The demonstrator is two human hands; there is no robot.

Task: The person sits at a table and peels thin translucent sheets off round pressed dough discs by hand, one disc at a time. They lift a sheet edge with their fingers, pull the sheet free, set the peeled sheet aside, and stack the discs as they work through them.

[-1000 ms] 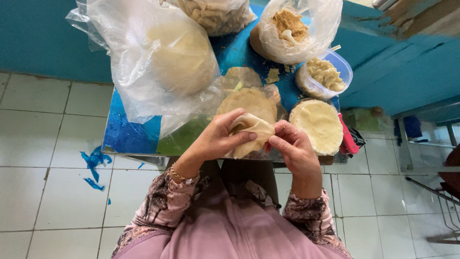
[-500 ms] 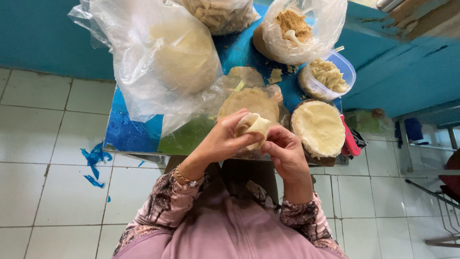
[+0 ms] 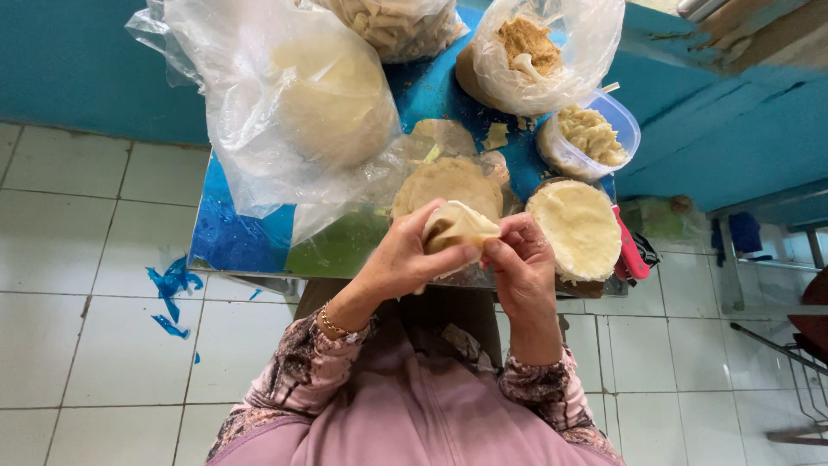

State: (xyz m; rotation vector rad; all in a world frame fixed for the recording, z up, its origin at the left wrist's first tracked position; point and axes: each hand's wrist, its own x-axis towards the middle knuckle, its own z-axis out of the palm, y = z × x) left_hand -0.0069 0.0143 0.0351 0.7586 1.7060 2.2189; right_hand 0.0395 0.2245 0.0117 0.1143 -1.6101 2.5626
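you are looking straight down at your two hands over the near edge of a small blue table. between them you hold a folded dough wrapper, pale yellow, lifted just above the table. your left hand cups it from the left, fingers curled closed under and around it. your right hand meets it from the right, its fingers pinched shut on the wrapper's edge, touching the left thumb. just beyond the wrapper a flat stack of round dough sheets lies on the table. right of the wrapper sits a round stack of pale dough discs, with a red tool at its far side. farther back from the wrapper stand a clear tub of filling and a bag of brown filling. left of the wrapper a big clear bag holds a pale round mass. below the table is white tiled floor.
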